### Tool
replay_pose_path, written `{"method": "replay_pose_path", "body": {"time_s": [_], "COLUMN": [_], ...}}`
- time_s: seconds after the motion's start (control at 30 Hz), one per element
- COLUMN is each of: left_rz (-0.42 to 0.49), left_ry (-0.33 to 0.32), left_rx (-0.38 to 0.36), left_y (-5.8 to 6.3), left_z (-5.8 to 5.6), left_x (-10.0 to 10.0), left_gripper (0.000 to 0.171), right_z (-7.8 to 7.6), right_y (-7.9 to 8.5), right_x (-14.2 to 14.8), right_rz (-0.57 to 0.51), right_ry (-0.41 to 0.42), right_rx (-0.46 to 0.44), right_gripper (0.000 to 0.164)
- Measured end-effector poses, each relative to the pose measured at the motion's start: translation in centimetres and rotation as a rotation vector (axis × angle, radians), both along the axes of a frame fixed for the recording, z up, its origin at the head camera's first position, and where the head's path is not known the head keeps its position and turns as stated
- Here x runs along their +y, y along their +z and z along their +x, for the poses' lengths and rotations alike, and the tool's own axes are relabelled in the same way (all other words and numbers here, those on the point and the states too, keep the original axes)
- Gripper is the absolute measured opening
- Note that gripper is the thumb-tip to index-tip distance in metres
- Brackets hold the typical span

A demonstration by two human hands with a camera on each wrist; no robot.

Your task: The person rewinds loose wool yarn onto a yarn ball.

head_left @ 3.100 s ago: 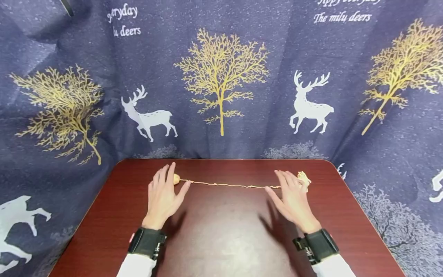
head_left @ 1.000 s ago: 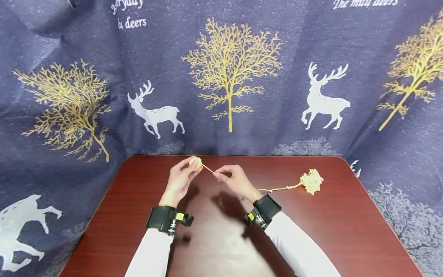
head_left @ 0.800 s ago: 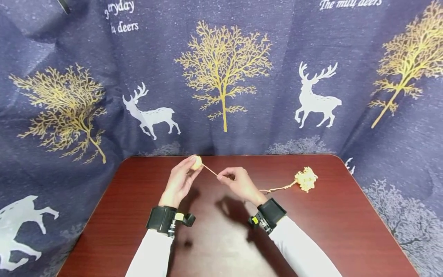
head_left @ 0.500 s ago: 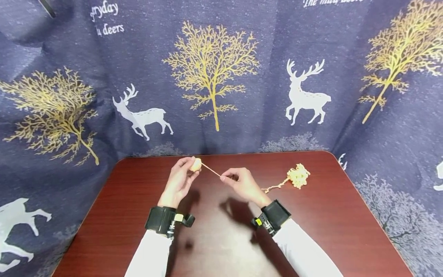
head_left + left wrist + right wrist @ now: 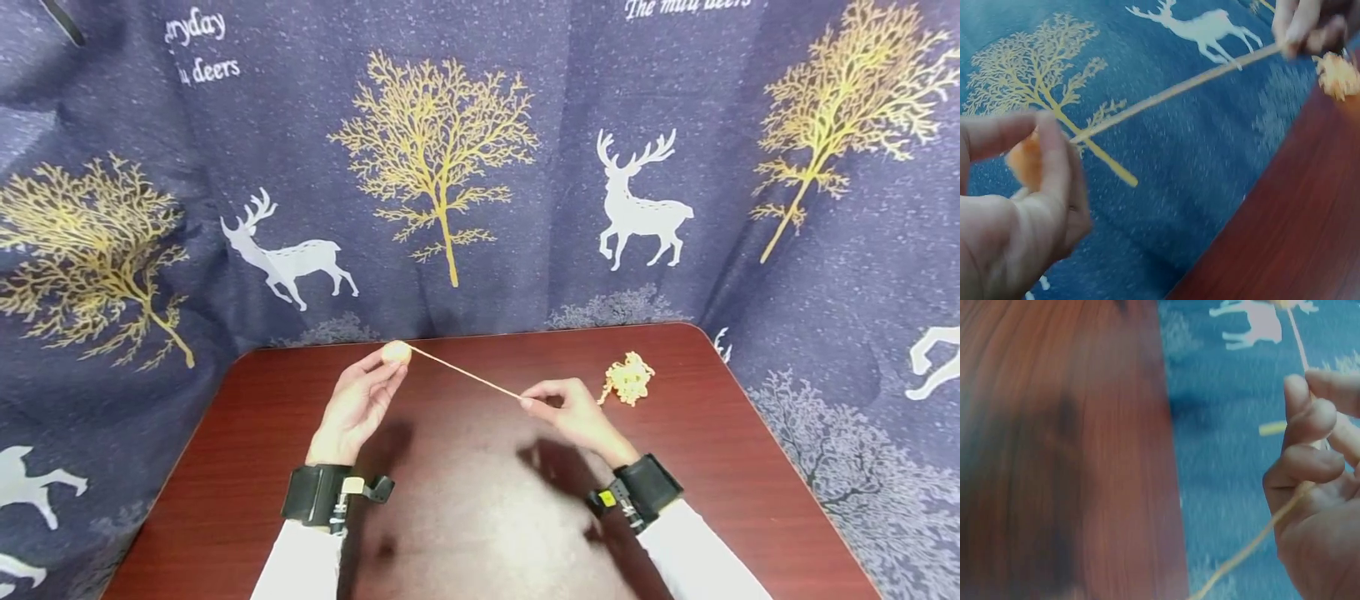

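Observation:
My left hand [image 5: 356, 410] holds a small ball of pale yellow yarn [image 5: 397, 352] between thumb and fingers, raised near the table's far edge. From the ball a taut strand of yarn [image 5: 467, 373] slopes down to my right hand [image 5: 579, 415], which pinches it between thumb and forefinger. In the right wrist view the strand passes under the curled fingers and a loose tail [image 5: 1238, 559] comes out below the palm. A loose, tangled heap of the same yarn [image 5: 628, 379] lies on the table beyond my right hand, joined to a short crinkled length.
The dark red-brown table [image 5: 480, 500] reaches back to a blue curtain [image 5: 555, 208] printed with trees and deer. Black wrist straps with small cameras sit on both wrists, and the hands cast shadows on the tabletop.
From flat beside the stretched yarn, my hands have come to hold ball and strand. Lately my right hand has drawn away rightward, lengthening the taut strand; the crinkled length by the heap has shortened.

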State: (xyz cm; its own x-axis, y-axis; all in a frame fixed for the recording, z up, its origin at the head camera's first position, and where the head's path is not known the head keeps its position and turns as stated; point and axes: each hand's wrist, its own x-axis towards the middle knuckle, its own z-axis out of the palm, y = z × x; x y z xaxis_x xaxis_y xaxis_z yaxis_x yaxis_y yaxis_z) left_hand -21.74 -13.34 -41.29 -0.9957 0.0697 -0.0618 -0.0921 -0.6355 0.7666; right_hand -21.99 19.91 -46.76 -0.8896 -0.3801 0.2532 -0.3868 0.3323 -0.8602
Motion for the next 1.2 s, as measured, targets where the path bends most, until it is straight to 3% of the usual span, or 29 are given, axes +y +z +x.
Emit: {"method": "replay_pose_path", "body": {"time_s": [0.17, 0.37, 0.5, 0.63, 0.73, 0.87, 0.93, 1.03, 1.2], "left_rz": [-0.123, -0.096, -0.153, -0.255, -0.382, -0.519, -0.556, -0.570, -0.580], "left_ry": [0.108, 0.218, 0.251, 0.312, 0.386, 0.461, 0.473, 0.442, 0.351], "left_rx": [0.010, 0.051, 0.085, 0.118, 0.143, 0.197, 0.239, 0.306, 0.392], "left_y": [-0.2, 0.1, 0.4, 0.7, 0.8, 1.1, 1.4, 2.3, 4.2], "left_z": [0.1, 0.0, 0.2, 0.2, 0.1, 0.0, 0.1, 0.4, 1.1], "left_x": [-0.8, -1.6, -2.3, -2.9, -3.4, -3.4, -3.1, -2.2, 0.1], "left_gripper": [0.011, 0.014, 0.020, 0.032, 0.043, 0.047, 0.044, 0.040, 0.037], "right_z": [1.0, 1.5, 1.9, 2.5, 2.9, 3.5, 3.8, 3.9, 3.5], "right_y": [-0.3, -1.4, -2.1, -2.6, -2.8, -2.4, -2.1, -1.2, 0.2], "right_x": [3.9, 8.5, 11.4, 13.8, 15.2, 16.6, 16.7, 15.5, 11.2], "right_rz": [0.083, 0.156, 0.213, 0.254, 0.297, 0.410, 0.476, 0.545, 0.626], "right_ry": [-0.024, -0.074, -0.138, -0.177, -0.210, -0.259, -0.247, -0.180, -0.100], "right_rx": [-0.016, 0.067, 0.108, 0.096, 0.096, 0.063, 0.035, 0.014, 0.081], "right_gripper": [0.014, 0.011, 0.008, 0.009, 0.009, 0.008, 0.005, 0.013, 0.035]}}
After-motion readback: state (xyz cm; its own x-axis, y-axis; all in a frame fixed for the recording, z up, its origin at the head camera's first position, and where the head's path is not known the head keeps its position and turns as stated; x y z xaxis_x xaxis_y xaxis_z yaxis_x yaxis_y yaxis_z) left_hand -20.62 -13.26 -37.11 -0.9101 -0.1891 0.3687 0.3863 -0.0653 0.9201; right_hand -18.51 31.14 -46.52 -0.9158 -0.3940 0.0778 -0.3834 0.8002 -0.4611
